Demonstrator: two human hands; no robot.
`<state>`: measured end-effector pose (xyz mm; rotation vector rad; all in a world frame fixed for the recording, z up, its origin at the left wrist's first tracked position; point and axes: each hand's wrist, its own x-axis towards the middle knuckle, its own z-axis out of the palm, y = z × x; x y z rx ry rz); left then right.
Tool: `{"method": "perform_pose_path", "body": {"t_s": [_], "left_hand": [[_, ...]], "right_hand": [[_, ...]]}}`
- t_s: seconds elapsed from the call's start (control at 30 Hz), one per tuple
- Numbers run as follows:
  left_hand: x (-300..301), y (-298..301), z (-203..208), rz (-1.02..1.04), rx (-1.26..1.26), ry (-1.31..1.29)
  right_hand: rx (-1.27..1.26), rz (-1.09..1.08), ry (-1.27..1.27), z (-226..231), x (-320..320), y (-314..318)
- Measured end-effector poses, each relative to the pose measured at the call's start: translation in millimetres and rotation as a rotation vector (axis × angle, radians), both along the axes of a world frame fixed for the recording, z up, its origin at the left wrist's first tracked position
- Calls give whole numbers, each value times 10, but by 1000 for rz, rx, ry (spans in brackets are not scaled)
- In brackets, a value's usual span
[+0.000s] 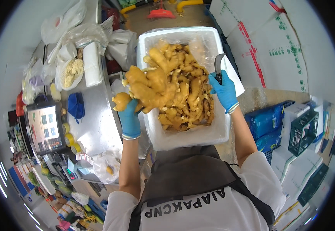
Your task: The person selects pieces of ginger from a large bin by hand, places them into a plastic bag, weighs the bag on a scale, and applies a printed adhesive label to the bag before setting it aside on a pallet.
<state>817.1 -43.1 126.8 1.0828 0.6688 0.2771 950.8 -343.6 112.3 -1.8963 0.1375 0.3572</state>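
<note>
My left hand (130, 122), in a blue glove, is closed around the lower end of a large knobbly ginger root (148, 87). The root is raised over the left side of a white foam box (192, 143). The box is lined with clear plastic and heaped with more ginger (192, 94). At the box's right rim my right hand (226, 92), also gloved in blue, grips the dark handle of a knife (218, 66). Its short curved blade points away from me and stands apart from the ginger.
To the left runs a metal counter (98, 102) with plastic bags, a blue cloth (76, 107), rolls of yellow tape (70, 139) and a touch screen (45, 129). Large white boxes (267, 46) stand at the far right. Blue packages (265, 121) and a green crate (303, 133) are nearer on the right.
</note>
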Motion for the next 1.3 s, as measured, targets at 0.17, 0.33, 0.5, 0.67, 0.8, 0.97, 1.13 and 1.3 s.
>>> {"method": "perform_pose_path", "body": {"t_s": [0.17, 0.33, 0.5, 0.67, 0.8, 0.97, 1.13, 1.3], "left_hand": [[-554, -36, 156, -38, 420, 62], [-730, -54, 368, -224, 846, -61], [-885, -62, 486, -372, 865, -150], [-998, -80, 324, -455, 844, -153], [-1122, -192, 165, -517, 813, -78], [-1181, -365, 107, -799, 1150, -195], [-1274, -639, 14, -816, 1351, -165], [-1260, -798, 2, -798, 1367, -118]], "right_hand": [[341, 183, 88, 301, -1, 516], [20, 646, -346, 1086, -180, 648], [-479, 1102, -500, 983, -235, 603], [-298, 1122, -332, 773, -349, 367], [-41, 990, -115, 295, -320, 204], [-483, 899, 64, 164, -82, 42], [-273, 764, 333, -41, -567, -36], [-72, 772, 531, -30, -1110, -5]]}}
